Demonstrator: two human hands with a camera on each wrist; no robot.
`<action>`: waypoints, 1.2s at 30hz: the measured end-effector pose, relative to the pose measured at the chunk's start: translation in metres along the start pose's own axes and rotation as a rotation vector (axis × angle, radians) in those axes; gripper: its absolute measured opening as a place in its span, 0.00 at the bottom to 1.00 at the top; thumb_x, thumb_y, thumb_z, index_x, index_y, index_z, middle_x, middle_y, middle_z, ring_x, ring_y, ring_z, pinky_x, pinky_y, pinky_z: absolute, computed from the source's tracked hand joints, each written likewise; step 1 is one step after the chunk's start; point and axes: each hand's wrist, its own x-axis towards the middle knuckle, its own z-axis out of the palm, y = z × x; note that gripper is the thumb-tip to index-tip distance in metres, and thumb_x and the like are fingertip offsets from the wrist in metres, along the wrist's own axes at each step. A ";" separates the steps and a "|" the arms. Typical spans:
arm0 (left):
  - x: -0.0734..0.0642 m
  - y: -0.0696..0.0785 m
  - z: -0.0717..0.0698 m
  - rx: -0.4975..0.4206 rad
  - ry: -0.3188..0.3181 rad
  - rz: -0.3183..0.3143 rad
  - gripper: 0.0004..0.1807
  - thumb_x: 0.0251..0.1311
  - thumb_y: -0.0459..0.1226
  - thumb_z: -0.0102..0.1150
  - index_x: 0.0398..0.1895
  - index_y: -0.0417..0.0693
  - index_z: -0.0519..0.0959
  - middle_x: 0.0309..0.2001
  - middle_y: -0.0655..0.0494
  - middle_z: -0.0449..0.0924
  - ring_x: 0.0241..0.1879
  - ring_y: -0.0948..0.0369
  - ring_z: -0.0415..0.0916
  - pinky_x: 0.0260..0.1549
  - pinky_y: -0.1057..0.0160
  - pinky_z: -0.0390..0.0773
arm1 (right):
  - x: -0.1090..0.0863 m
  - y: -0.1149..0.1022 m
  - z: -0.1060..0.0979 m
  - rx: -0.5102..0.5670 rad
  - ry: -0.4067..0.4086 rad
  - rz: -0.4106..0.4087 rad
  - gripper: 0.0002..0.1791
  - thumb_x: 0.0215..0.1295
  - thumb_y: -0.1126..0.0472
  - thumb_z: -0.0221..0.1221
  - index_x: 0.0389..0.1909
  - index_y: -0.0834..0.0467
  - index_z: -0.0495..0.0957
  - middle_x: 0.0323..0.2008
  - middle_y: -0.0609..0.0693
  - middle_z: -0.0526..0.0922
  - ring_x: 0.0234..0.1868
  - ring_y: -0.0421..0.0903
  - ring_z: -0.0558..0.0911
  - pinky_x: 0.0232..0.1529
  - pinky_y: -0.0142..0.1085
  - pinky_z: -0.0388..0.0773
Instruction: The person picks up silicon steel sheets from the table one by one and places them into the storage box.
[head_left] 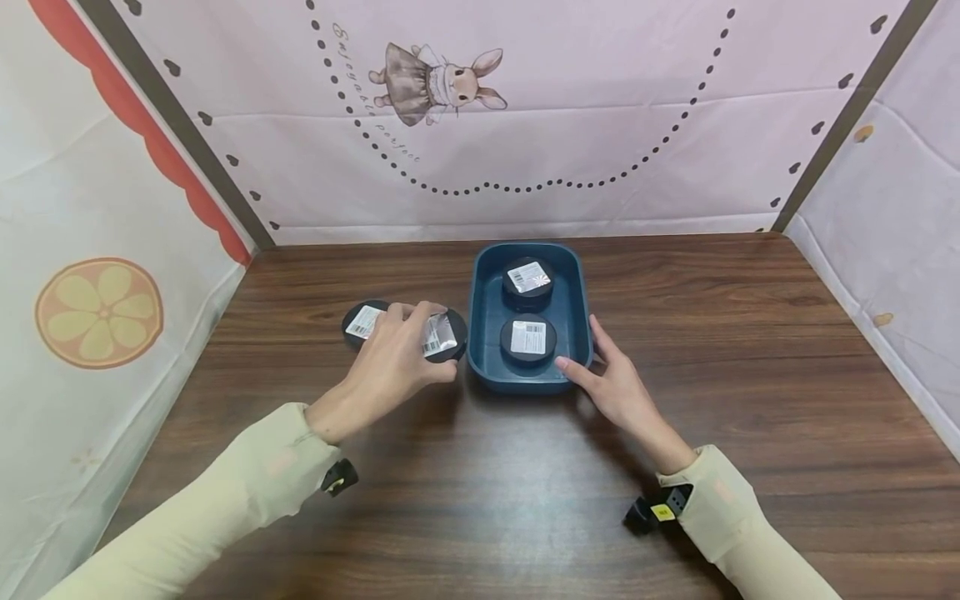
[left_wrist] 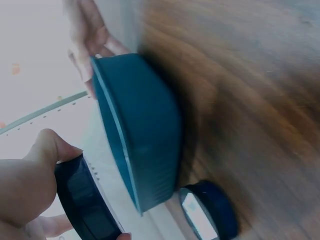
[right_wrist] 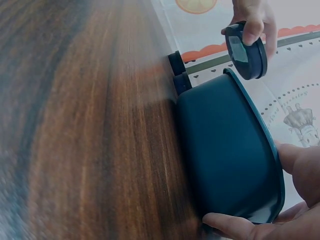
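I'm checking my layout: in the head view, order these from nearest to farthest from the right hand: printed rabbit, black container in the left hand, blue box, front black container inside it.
1. Blue box, touched by the right hand.
2. Front black container, inside the box.
3. Black container in the left hand, left of the box.
4. Printed rabbit, high at the back.

brn wood tbl (head_left: 750, 375) | pink bkgd cloth (head_left: 600, 83) w/ 1 rabbit (head_left: 438, 85)
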 end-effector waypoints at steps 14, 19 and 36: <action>0.009 0.016 0.011 -0.053 -0.010 -0.017 0.39 0.48 0.45 0.74 0.65 0.48 0.73 0.58 0.36 0.73 0.54 0.45 0.69 0.45 0.50 0.76 | 0.000 -0.001 0.000 -0.004 0.005 0.001 0.50 0.69 0.46 0.61 0.81 0.50 0.40 0.78 0.59 0.56 0.75 0.61 0.66 0.74 0.58 0.61; 0.011 0.020 0.019 -0.071 -0.013 -0.025 0.39 0.48 0.45 0.75 0.66 0.48 0.73 0.60 0.36 0.72 0.54 0.46 0.69 0.44 0.52 0.76 | 0.000 0.000 -0.001 -0.008 0.006 0.000 0.51 0.69 0.46 0.61 0.81 0.50 0.40 0.78 0.59 0.56 0.74 0.61 0.66 0.73 0.58 0.61; 0.020 0.030 0.040 -0.075 0.020 0.041 0.37 0.47 0.45 0.74 0.65 0.50 0.76 0.60 0.38 0.73 0.53 0.46 0.68 0.44 0.53 0.74 | 0.002 0.001 -0.001 -0.004 0.002 0.009 0.52 0.68 0.44 0.62 0.81 0.49 0.40 0.78 0.59 0.56 0.74 0.61 0.66 0.73 0.59 0.62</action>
